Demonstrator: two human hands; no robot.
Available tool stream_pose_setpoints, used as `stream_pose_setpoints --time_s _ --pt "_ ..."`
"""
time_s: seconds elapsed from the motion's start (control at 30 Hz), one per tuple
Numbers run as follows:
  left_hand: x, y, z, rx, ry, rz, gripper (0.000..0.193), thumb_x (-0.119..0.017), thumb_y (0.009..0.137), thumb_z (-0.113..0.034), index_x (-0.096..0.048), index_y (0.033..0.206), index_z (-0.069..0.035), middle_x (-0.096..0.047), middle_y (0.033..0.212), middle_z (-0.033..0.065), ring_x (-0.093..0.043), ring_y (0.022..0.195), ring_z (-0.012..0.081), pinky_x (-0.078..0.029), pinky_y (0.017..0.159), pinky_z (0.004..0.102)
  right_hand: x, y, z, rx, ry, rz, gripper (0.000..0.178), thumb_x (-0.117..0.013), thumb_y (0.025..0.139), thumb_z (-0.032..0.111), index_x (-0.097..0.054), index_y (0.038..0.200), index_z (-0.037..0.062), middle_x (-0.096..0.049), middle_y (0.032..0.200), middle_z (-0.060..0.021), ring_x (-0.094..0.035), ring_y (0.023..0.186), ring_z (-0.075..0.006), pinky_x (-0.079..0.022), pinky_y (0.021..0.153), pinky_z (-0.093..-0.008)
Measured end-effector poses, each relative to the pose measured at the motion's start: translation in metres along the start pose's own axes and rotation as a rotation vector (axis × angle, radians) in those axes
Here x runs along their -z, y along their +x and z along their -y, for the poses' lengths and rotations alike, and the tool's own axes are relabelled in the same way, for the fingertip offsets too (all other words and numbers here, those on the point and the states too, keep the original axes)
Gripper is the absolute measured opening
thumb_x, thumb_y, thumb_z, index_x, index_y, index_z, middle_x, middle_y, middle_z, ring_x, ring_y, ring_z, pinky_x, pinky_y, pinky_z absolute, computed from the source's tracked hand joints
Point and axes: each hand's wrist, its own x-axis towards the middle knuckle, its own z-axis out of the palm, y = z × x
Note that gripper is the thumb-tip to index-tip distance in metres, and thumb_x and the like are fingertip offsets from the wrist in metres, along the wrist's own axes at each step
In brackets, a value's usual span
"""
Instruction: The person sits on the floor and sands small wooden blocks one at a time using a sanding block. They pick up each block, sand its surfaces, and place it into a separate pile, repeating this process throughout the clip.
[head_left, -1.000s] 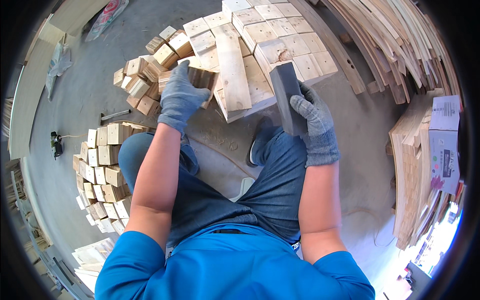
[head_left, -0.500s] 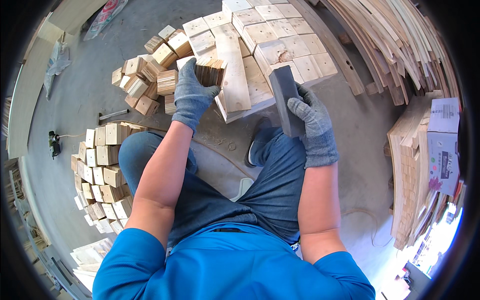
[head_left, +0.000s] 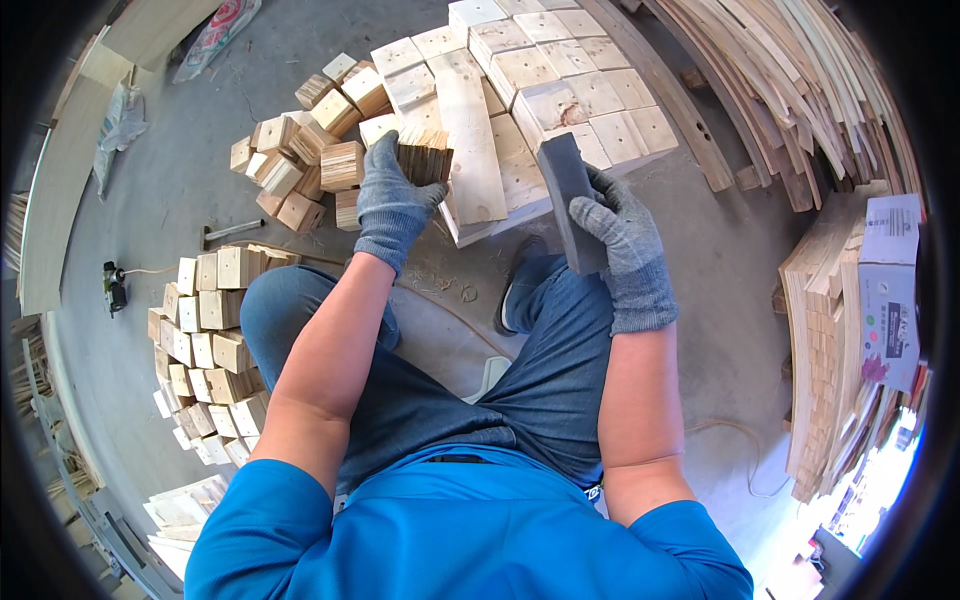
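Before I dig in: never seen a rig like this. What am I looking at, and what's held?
There's no robot here, just a person working in grey gloves. The view comes from a wide fisheye camera on their head, looking down, so straight edges bend near the rim. Picture left is their left.

The left hand holds a layered wooden block; the right hand grips a dark grey bar.

On the concrete floor are stacked wooden blocks at left and a larger stack ahead, with a pale plank on it.
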Motion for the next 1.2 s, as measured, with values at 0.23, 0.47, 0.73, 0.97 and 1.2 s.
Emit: stream_pose_setpoints --time_s 0.23,0.47,0.73,0.97,1.2 --pt "-0.001 -0.008 0.001 0.001 0.001 -0.004 0.107 -0.101 0.067 -0.031 -0.046 0.156 -0.003 -0.054 0.149 0.0243 -0.057 0.138 0.0397 -0.049 0.118 0.045 -0.001 -0.003 0.003 -0.009 -0.029 -0.01 0.07 -0.084 0.092 0.018 -0.058 0.154 -0.0029 -0.071 0.136 -0.015 -0.068 0.119 -0.0188 -0.054 0.106 -0.0309" --pt "0.012 -0.023 0.007 -0.085 0.029 0.055 0.106 -0.099 0.069 -0.028 -0.043 0.156 -0.004 -0.053 0.149 0.0234 -0.056 0.139 0.0407 -0.048 0.119 0.0457 -0.005 -0.005 0.004 0.005 -0.04 -0.005 0.071 -0.084 0.092 0.018 -0.057 0.154 -0.0033 -0.071 0.137 -0.016 -0.068 0.12 -0.0195 -0.054 0.106 -0.0314" --pt "0.039 -0.03 0.015 -0.044 0.049 0.086 0.103 -0.098 0.069 -0.023 -0.046 0.156 -0.004 -0.055 0.149 0.0237 -0.057 0.138 0.0402 -0.049 0.12 0.0446 -0.003 -0.007 0.005 0.038 -0.03 0.018 0.071 -0.084 0.091 0.017 -0.057 0.153 -0.0049 -0.071 0.136 -0.0161 -0.069 0.117 -0.0184 -0.055 0.104 -0.0307" --pt "0.022 -0.012 0.016 -0.105 -0.014 -0.052 0.109 -0.102 0.068 -0.028 -0.046 0.156 0.001 -0.055 0.149 0.024 -0.058 0.138 0.0379 -0.047 0.121 0.0436 -0.003 -0.006 0.007 0.046 -0.107 0.008 0.074 -0.085 0.09 0.022 -0.057 0.153 -0.0058 -0.072 0.134 -0.017 -0.069 0.116 -0.019 -0.055 0.103 -0.0318" --pt "-0.031 0.007 -0.006 -0.159 -0.264 -0.074 0.115 -0.106 0.062 -0.028 -0.044 0.152 0.006 -0.056 0.142 0.0206 -0.058 0.132 0.0323 -0.05 0.116 0.0388 0.002 -0.003 -0.001 0.053 -0.1 -0.001 0.074 -0.083 0.091 0.023 -0.057 0.153 -0.0067 -0.072 0.134 -0.0179 -0.069 0.116 -0.0197 -0.055 0.104 -0.0322"
